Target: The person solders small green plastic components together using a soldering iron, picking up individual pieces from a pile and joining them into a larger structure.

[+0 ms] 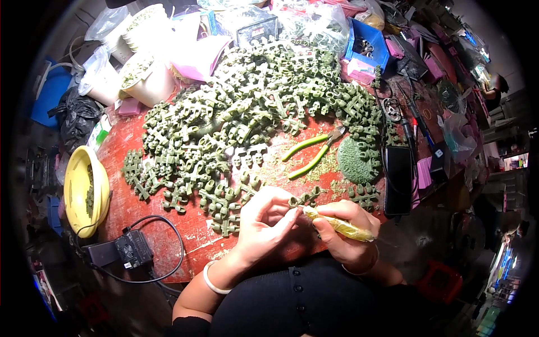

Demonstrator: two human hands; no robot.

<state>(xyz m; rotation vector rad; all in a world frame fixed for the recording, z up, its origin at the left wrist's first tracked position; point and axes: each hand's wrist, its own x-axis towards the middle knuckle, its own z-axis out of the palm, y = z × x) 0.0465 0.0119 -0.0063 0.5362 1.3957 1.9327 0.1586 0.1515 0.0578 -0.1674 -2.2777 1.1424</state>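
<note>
Harsh white light floods your table (193, 247), strongest toward the upper left, where the buckets (152, 89) glare, partly washed out. Your left hand (263, 222) and right hand (356, 250) look well lit and fairly sharp. Beyond the table everything sinks into gloom; fisheye distortion bends edges toward black corners.

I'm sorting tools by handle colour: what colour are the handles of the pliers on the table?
The handles are bright yellow-green, seen best in the head view.
</note>
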